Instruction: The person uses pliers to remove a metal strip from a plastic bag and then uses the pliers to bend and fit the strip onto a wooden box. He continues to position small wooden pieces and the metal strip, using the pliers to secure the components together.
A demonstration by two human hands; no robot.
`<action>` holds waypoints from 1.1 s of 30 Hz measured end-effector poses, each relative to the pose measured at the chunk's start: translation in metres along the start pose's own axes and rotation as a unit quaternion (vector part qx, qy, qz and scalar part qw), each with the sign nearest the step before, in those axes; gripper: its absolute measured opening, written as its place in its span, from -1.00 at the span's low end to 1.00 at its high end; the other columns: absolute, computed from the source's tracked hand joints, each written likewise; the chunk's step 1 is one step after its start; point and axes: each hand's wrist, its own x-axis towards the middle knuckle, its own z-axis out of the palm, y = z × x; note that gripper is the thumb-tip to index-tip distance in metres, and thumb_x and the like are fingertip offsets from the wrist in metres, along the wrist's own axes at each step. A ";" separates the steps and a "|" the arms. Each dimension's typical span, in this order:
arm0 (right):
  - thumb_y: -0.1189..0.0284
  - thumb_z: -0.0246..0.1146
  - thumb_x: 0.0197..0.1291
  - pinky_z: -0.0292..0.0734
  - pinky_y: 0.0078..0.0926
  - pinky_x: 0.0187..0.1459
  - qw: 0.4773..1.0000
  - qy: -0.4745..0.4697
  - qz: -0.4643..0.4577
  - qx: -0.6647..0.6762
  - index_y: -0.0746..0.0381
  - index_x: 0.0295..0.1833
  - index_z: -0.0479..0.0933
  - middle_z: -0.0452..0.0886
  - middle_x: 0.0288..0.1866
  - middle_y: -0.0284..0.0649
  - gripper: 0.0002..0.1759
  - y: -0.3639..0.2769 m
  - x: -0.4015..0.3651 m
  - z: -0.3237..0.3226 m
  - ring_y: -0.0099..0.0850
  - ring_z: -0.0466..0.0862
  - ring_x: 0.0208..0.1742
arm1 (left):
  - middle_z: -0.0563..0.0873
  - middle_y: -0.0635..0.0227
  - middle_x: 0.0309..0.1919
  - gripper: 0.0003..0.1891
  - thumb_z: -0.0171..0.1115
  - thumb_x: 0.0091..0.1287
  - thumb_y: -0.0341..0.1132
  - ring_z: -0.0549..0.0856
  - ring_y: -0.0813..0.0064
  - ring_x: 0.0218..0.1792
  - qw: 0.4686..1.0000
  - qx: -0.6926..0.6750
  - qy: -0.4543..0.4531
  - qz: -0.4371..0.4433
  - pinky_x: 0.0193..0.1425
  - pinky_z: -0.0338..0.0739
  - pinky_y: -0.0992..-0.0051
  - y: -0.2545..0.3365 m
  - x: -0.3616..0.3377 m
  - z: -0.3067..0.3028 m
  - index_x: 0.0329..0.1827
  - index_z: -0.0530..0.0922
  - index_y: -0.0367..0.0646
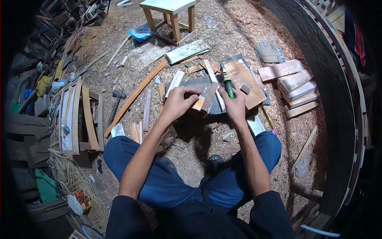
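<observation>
Green-handled metal tool [228, 87] sits in the curled fingers of the right hand [236, 105], pointing away. Fingers of the left hand [179, 104] bend close together beside a flat brown wood strip [209, 98]; whether they hold anything, one cannot tell. If the strip slides, the tool could slip.

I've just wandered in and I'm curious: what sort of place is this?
Probably a woodworking shop: shavings lie thickly all around, boards are stacked to one side, and the right hand holds a green-handled tool.
</observation>
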 end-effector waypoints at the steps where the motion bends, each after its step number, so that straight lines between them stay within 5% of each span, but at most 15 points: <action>1: 0.20 0.38 0.32 0.31 -0.45 -0.47 1.000 -0.004 -0.002 -0.002 0.38 -0.24 0.68 0.46 -0.63 -0.42 -0.62 0.001 -0.001 -0.001 -0.66 0.37 -0.53 | 0.84 0.27 -0.26 -0.76 0.36 0.42 -0.30 0.77 0.61 -0.29 1.000 0.007 0.020 0.018 -0.14 0.64 0.51 0.001 -0.001 0.001 0.04 0.77 -0.23; 10: 0.21 0.40 0.31 0.37 -0.43 -0.42 0.999 -0.031 -0.019 -0.026 0.40 -0.21 0.66 0.50 -0.59 -0.33 -0.61 0.004 -0.005 -0.001 -0.61 0.41 -0.49 | 0.85 0.18 -0.20 -0.79 0.34 0.41 -0.34 0.81 0.48 -0.24 0.967 0.059 0.115 0.219 -0.13 0.66 0.46 -0.010 0.001 0.022 0.01 0.76 -0.25; 14: 0.21 0.40 0.30 0.39 -0.41 -0.40 0.999 -0.022 -0.028 -0.026 0.40 -0.20 0.67 0.52 -0.58 -0.29 -0.61 0.004 -0.007 -0.001 -0.59 0.44 -0.49 | 0.85 0.21 -0.19 -0.77 0.34 0.41 -0.37 0.82 0.50 -0.23 0.983 -0.011 0.088 0.162 -0.11 0.68 0.47 -0.007 -0.002 0.030 0.06 0.75 -0.24; 16: 0.21 0.41 0.30 0.42 -0.39 -0.39 0.999 -0.019 -0.043 -0.028 0.39 -0.20 0.67 0.55 -0.56 -0.25 -0.61 0.007 -0.006 0.000 -0.55 0.46 -0.49 | 0.83 0.07 -0.14 -0.74 0.37 0.37 -0.35 0.85 0.28 -0.19 0.983 -0.044 0.096 0.153 -0.06 0.68 0.38 -0.009 0.000 0.035 0.07 0.74 -0.24; 23: 0.21 0.42 0.28 0.48 -0.37 -0.34 0.999 -0.018 -0.040 -0.032 0.38 -0.17 0.70 0.62 -0.49 -0.17 -0.62 0.006 -0.007 -0.002 -0.49 0.55 -0.46 | 0.84 0.10 -0.16 -0.74 0.38 0.38 -0.32 0.85 0.33 -0.20 0.980 -0.033 0.107 0.166 -0.06 0.68 0.39 -0.016 0.002 0.040 0.07 0.75 -0.19; 25: 0.22 0.42 0.28 0.49 -0.36 -0.33 0.999 -0.017 -0.034 -0.033 0.39 -0.17 0.70 0.63 -0.47 -0.15 -0.62 0.001 -0.009 -0.003 -0.47 0.57 -0.45 | 0.86 0.21 -0.17 -0.74 0.36 0.40 -0.39 0.82 0.53 -0.12 0.982 -0.013 0.109 0.156 -0.01 0.69 0.50 -0.016 0.002 0.040 0.11 0.72 -0.26; 33: 0.23 0.42 0.26 0.54 -0.31 -0.21 0.998 -0.013 -0.043 -0.034 0.40 -0.17 0.69 0.70 -0.33 -0.02 -0.62 -0.001 -0.011 -0.003 -0.28 0.69 -0.34 | 0.86 0.21 -0.13 -0.73 0.37 0.40 -0.39 0.84 0.47 -0.12 0.975 0.018 0.118 0.190 -0.03 0.70 0.49 -0.014 0.000 0.041 0.12 0.72 -0.23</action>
